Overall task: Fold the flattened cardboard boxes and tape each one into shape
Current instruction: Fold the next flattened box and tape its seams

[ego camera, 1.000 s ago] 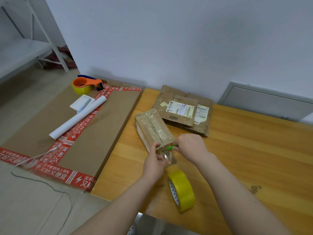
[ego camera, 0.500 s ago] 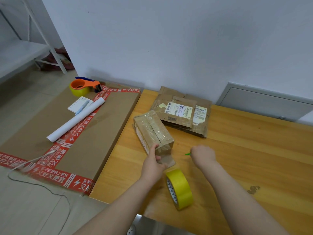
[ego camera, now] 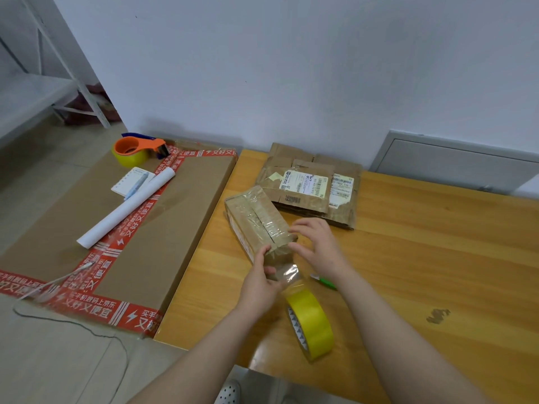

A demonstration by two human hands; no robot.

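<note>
Tape tail [ego camera: 287, 272] hung loose off the near end of the cardboard box [ego camera: 256, 217] on the wooden table [ego camera: 408, 258]. The left hand [ego camera: 259, 284] gripped that end, and the right hand [ego camera: 318, 246] was beside it, fingers spread. Pressed unevenly, the tail could wrinkle.

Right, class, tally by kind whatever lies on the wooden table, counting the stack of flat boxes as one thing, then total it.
Taped-up box: 1
Stack of flat boxes: 1
Yellow tape roll: 1
Green cutter: 1
Total: 4
</note>
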